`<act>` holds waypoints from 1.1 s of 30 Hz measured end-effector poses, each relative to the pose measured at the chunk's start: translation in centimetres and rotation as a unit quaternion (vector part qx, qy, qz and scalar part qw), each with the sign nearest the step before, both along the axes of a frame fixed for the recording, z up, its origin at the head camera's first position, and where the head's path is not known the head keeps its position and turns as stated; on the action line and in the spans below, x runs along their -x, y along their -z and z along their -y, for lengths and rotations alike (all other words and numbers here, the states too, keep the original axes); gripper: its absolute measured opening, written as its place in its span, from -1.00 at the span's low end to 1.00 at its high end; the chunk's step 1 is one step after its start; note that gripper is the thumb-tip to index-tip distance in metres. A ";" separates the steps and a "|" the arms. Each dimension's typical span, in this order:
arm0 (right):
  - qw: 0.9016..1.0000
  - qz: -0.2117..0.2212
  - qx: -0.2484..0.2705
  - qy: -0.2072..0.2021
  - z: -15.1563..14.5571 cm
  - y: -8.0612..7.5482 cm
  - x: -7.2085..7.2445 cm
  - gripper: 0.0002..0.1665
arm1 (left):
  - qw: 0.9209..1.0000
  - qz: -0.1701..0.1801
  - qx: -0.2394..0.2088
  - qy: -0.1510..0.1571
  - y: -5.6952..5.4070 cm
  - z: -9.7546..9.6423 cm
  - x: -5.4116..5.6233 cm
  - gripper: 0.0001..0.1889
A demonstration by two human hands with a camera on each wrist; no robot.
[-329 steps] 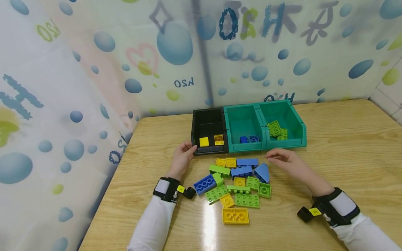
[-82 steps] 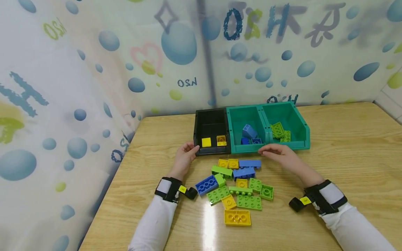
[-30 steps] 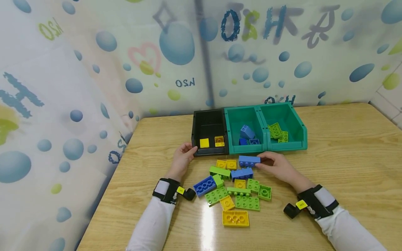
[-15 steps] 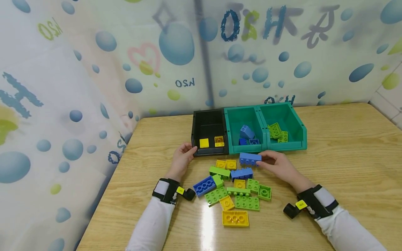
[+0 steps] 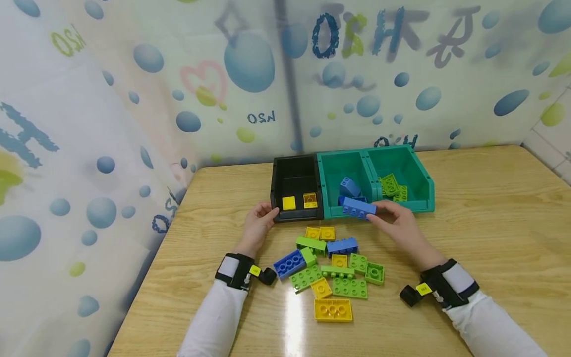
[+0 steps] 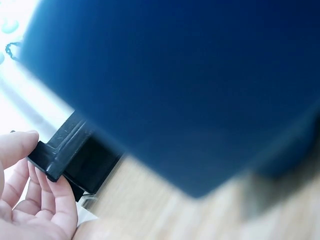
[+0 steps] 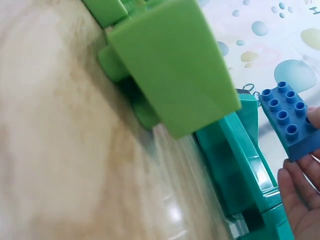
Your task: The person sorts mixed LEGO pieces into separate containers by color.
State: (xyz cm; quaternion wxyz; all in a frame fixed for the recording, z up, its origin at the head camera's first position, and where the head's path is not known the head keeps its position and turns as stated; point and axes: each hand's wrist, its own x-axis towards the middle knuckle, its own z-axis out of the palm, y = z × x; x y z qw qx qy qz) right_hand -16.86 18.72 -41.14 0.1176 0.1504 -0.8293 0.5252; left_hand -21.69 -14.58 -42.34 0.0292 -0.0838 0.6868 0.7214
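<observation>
One black bin (image 5: 296, 171), two yellow blocks (image 5: 289, 203) inside it. To its right, two teal bins (image 5: 342, 166) — the nearer with at least two blue blocks (image 5: 349, 187), partly hidden, the farther with at least two green blocks (image 5: 389, 184). In front of it, seven green bricks (image 5: 350, 288), five yellow bricks (image 5: 333, 311), two blue bricks (image 5: 289, 264). One left hand (image 5: 258, 228) at its left edge; right of it, one right hand (image 5: 403, 230) — one held brick (image 5: 358, 208).

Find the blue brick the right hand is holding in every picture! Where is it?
Head: the blue brick is right of centre, in the right hand.
Left wrist: not in it; the big blue blur seems to be another brick.
Right wrist: the blue brick is near the right edge, studs showing.
Shared landmark: the wooden table, in all three.
</observation>
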 end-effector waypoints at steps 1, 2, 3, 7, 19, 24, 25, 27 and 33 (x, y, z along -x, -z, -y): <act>1.000 -0.004 -0.002 0.009 0.1 -0.2 0.1 -0.73 | 1.000 0.000 -0.001 0.000 0.0 0.0 0.0 -0.87; 1.000 -0.008 -0.005 0.017 0.2 -0.5 0.2 -0.72 | 1.000 0.000 0.000 0.000 0.0 0.0 0.0 -0.87; 1.000 -0.012 -0.009 0.026 0.3 -0.6 0.3 -0.72 | 1.000 0.001 0.000 0.000 0.0 0.0 0.0 -0.88; 0.996 -0.056 -0.048 0.051 1.0 -1.0 1.0 -0.71 | 1.000 0.006 0.001 -0.002 -0.1 0.1 0.0 -0.87; 0.934 -0.264 -0.236 0.055 1.9 -1.7 3.1 -0.61 | 1.000 -0.012 -0.005 0.003 0.2 -0.1 0.1 -0.90; 0.903 -0.298 -0.309 0.005 2.0 -2.8 4.4 -0.61 | 1.000 -0.012 -0.018 -0.002 0.4 -0.3 0.1 -0.91; 0.897 -0.302 -0.321 -0.005 2.0 -3.0 4.7 -0.62 | 1.000 -0.012 -0.019 -0.002 0.4 -0.3 0.0 -0.91; 0.888 -0.309 -0.341 -0.023 2.2 -3.3 5.3 -0.64 | 1.000 -0.013 -0.018 -0.003 0.4 -0.2 0.0 -0.91; 0.870 -0.285 -0.397 -0.068 3.2 -3.5 6.6 -0.68 | 0.999 -0.019 -0.027 -0.002 0.0 -0.1 -0.1 -0.90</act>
